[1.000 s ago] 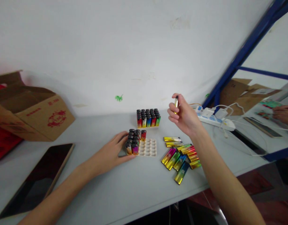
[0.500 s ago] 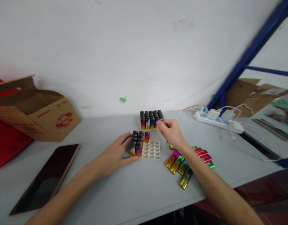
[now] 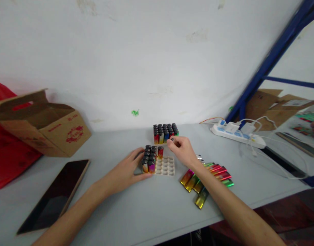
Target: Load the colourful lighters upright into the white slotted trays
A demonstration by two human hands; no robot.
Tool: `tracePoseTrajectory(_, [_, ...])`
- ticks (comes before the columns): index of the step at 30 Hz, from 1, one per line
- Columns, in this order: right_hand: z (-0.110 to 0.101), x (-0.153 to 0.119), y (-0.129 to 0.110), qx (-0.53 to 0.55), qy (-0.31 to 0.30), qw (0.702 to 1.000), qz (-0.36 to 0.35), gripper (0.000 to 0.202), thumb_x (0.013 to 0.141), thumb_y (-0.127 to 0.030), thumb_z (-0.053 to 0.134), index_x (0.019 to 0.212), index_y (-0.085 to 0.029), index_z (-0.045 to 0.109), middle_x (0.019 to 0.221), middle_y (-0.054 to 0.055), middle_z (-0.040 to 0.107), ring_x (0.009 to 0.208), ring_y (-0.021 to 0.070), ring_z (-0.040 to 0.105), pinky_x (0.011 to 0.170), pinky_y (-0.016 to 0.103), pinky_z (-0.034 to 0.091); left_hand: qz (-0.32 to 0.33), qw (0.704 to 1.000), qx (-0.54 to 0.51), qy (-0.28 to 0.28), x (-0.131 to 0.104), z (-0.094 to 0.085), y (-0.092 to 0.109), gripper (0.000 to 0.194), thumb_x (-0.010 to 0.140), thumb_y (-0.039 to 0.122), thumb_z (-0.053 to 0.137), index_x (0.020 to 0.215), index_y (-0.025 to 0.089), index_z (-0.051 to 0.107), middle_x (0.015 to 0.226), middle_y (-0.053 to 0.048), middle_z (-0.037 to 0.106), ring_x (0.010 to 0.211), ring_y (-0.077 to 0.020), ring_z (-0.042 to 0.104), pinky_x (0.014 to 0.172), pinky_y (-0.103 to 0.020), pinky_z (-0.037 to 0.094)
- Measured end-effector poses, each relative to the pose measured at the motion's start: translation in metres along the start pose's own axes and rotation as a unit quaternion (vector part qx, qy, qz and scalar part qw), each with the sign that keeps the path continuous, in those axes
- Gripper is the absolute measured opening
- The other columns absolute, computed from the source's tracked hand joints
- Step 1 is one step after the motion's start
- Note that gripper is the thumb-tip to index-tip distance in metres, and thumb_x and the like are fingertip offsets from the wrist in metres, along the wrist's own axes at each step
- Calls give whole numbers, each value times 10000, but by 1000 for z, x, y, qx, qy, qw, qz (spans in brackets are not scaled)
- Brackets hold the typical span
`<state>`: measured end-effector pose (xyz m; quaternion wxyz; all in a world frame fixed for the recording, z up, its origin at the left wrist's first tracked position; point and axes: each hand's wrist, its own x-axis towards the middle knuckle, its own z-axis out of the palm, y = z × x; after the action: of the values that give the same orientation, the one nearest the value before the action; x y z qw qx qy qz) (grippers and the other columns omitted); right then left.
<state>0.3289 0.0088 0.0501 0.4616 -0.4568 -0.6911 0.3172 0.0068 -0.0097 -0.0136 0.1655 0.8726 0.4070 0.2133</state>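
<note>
My left hand (image 3: 127, 169) grips the left side of a pale tray (image 3: 168, 166) with round-cornered pockets, thumb in front and fingers behind. Several black-topped lighters (image 3: 149, 159) stand upright in its left columns, and a single red lighter (image 3: 160, 152) stands in the back row beside them. Above the tray's back right corner, my right hand (image 3: 182, 149) is closed in a pinch on a lighter (image 3: 172, 139); only its dark top shows, the rest hidden by the fingers. Loose shiny lighters (image 3: 194, 182) lie in a fanned pile under my right forearm.
Behind the tray stands a block of upright lighters (image 3: 165, 133). A tablet (image 3: 54, 196) lies at left, near an open cardboard box (image 3: 62, 133) and a red bag (image 3: 8, 164). A power strip (image 3: 239, 136) with plugs and cables sits at right, by a blue frame (image 3: 264, 75).
My right hand has come slightly left and nearer the tray with the lighter pinched in it. My left hand keeps its hold. The whole view has shifted a little.
</note>
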Motion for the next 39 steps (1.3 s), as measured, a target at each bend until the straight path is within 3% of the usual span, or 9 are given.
tracePoseTrajectory(3, [0,-1,2,4,2,1000,-10,523,1012,-626,648,688,-333,359,687,-68,306,662,151,305,668,354,273,4,1000,2,2,0,1,-2,889,1174,850,851,1839,271,737,1961,-174,689,1809,-458,682,1543,-593,568])
tracePoseTrajectory(6, [-1,-1,4,-19,6,1000,-23,566,1086,-656,665,724,-327,382,692,-73,335,670,157,336,678,348,299,4,1000,5,-3,-1,2,-3,891,1173,850,853,1849,282,727,1971,-169,682,1818,-459,674,1545,-603,566])
tracePoseTrajectory(12, [-14,0,1,-78,-58,992,-83,420,1289,-589,616,985,-302,581,836,-17,686,794,212,634,785,336,479,7,1000,0,-6,1,-1,2,861,1194,835,834,1849,288,719,1961,-170,687,1808,-448,681,1542,-608,568])
tracePoseTrajectory(14, [-19,0,1,-112,-62,983,-128,491,1338,-629,575,983,-292,616,937,33,737,892,235,689,848,352,528,8,1000,-2,-8,1,-2,4,871,1199,834,828,1854,272,713,1960,-184,682,1815,-451,673,1552,-610,555])
tracePoseTrajectory(16, [-22,0,2,-148,-70,975,-153,611,1354,-704,570,910,-285,605,944,47,728,895,234,681,854,357,526,7,1000,0,-9,1,-2,5,882,1195,830,838,1858,263,709,1963,-192,676,1821,-454,665,1555,-612,547])
tracePoseTrajectory(19, [-25,0,5,-177,-124,968,-130,706,1340,-723,653,803,-278,543,773,-10,639,744,188,592,761,339,441,4,1000,5,-8,1,-2,4,858,1184,793,873,1859,287,716,1967,-170,679,1821,-454,664,1549,-613,555])
tracePoseTrajectory(24, [-23,-1,8,-164,-183,965,-91,638,1298,-617,809,801,-239,678,697,-25,689,690,164,588,705,315,402,0,1000,2,-13,0,-2,4,882,1192,829,841,1859,267,707,1978,-179,665,1833,-447,648,1565,-610,530])
tracePoseTrajectory(33, [-13,-3,7,-206,-168,959,-100,630,1245,-468,942,724,-220,690,651,-36,672,645,144,553,686,311,374,3,1000,13,-12,2,-2,5,865,1191,817,841,1857,280,708,1959,-166,684,1820,-459,656,1547,-605,549])
tracePoseTrajectory(39, [-9,-4,11,-184,-179,959,-119,649,1269,-520,903,734,-224,686,685,-24,703,660,147,575,681,298,394,8,1000,9,-10,0,1,2,866,1194,818,831,1863,284,695,1964,-170,677,1820,-446,655,1550,-592,541])
